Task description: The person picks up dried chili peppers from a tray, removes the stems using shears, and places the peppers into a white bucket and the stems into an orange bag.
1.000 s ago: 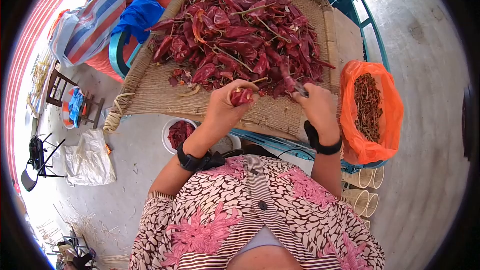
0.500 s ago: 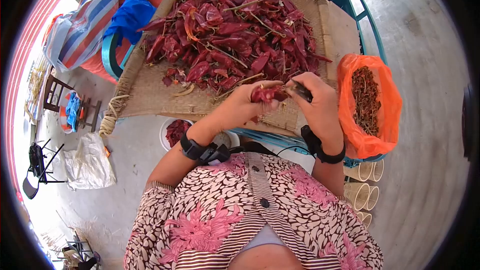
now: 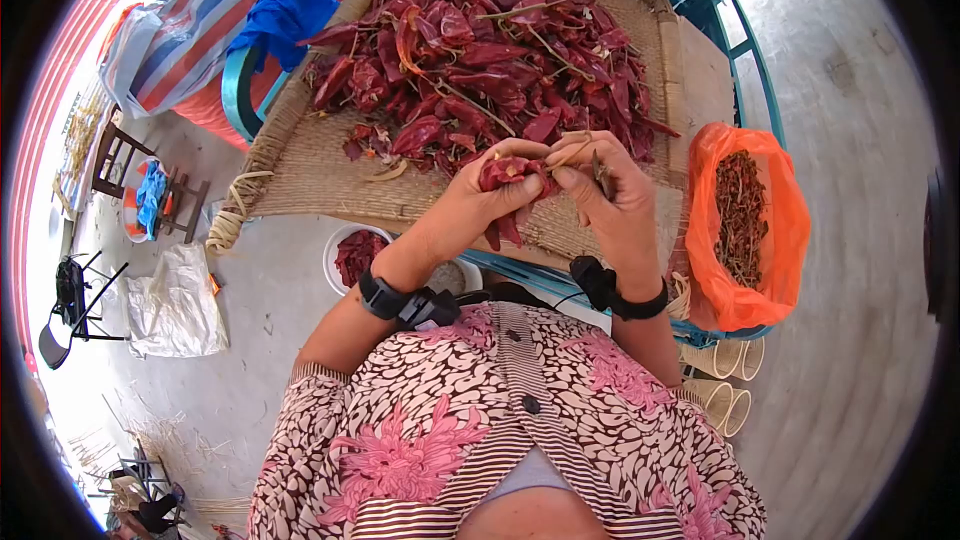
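My left hand [image 3: 478,198] is closed round a few dried red chili peppers [image 3: 507,172], and a pepper end pokes out below the fingers. Close beside it, my right hand [image 3: 622,202] pinches a thin pale stem [image 3: 574,152] at the peppers' stem end. A small dark metal tool [image 3: 602,176], perhaps a blade or snips, sits in the right fingers; its exact kind is hidden. Both hands are above the near edge of a woven tray [image 3: 330,180], which bears a large heap of dried red chilies [image 3: 480,50] with stems.
Right of the tray stands an orange plastic bag [image 3: 790,230] of stems and scraps [image 3: 738,215]. Below the tray's near edge, a white bowl [image 3: 332,258] holds red pepper pieces. A teal metal frame [image 3: 240,90] supports the tray. Striped sacking [image 3: 190,40] lies left; cream cups [image 3: 715,400] stand lower right.
My right fingers have shifted slightly left and now pinch a stem beside the left hand. The peppers in my left hand have turned, with one end hanging lower. The view has shifted slightly.
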Tool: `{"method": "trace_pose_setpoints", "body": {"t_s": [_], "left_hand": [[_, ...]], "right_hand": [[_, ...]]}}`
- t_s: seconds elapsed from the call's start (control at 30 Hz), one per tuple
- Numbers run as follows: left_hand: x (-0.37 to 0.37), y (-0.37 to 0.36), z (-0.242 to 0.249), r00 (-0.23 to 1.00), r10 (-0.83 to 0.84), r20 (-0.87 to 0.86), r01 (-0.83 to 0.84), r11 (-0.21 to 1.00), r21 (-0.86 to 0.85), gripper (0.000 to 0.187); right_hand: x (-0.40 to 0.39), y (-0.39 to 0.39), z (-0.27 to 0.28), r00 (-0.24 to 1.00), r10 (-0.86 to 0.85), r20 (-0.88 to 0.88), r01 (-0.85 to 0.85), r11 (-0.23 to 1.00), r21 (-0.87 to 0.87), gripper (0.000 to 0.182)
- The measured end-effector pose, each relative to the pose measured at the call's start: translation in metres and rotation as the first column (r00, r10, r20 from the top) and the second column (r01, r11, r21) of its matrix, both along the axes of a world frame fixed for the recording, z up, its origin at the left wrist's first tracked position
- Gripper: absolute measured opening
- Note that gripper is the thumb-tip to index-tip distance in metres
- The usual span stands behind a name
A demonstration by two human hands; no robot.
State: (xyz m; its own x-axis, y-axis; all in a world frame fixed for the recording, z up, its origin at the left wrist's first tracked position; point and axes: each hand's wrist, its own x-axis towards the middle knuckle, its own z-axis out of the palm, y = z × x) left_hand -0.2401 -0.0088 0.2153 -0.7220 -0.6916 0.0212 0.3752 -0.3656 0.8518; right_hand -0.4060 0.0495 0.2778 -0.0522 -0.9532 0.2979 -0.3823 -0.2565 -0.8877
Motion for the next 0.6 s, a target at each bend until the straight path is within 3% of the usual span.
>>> {"method": "trace_pose_setpoints", "body": {"t_s": [0.1, 0.2, 0.3, 0.37, 0.47, 0.57, 0.6], "left_hand": [[0.009, 0.006, 0.01, 0.999, 0.0, 0.05, 0.003, 0.999, -0.051, 0.037], [-0.001, 0.01, 0.014, 0.982, 0.188, 0.031, -0.176, 0.957, -0.23, 0.033], [0.0, 0.01, 0.008, 0.933, 0.327, 0.147, -0.235, 0.868, -0.438, 0.026], [0.0, 0.01, 0.006, 0.949, 0.242, 0.204, -0.155, 0.917, -0.368, 0.024], [0.001, 0.014, 0.006, 0.966, 0.134, 0.222, -0.093, 0.978, -0.186, 0.022], [0.004, 0.014, 0.013, 0.978, 0.03, 0.208, -0.008, 0.994, -0.106, 0.022], [0.006, 0.013, 0.013, 0.978, -0.005, 0.207, 0.026, 0.995, -0.099, 0.022]], "right_hand": [[0.007, 0.0, 0.0, 0.998, -0.053, 0.035, 0.052, 0.998, 0.033, 0.012], [0.01, -0.002, -0.008, 0.997, -0.081, 0.017, 0.081, 0.997, -0.017, 0.013], [0.012, -0.005, -0.013, 0.998, -0.06, -0.026, 0.057, 0.994, -0.094, 0.014], [0.015, -0.004, -0.01, 0.998, -0.052, -0.021, 0.05, 0.995, -0.082, 0.015], [0.012, -0.008, -0.016, 0.918, -0.097, -0.384, -0.039, 0.943, -0.331, 0.014], [0.015, -0.006, -0.024, 0.95, -0.216, -0.227, 0.143, 0.943, -0.299, 0.014], [0.016, -0.006, -0.026, 0.979, -0.191, -0.073, 0.173, 0.964, -0.203, 0.013]]}}
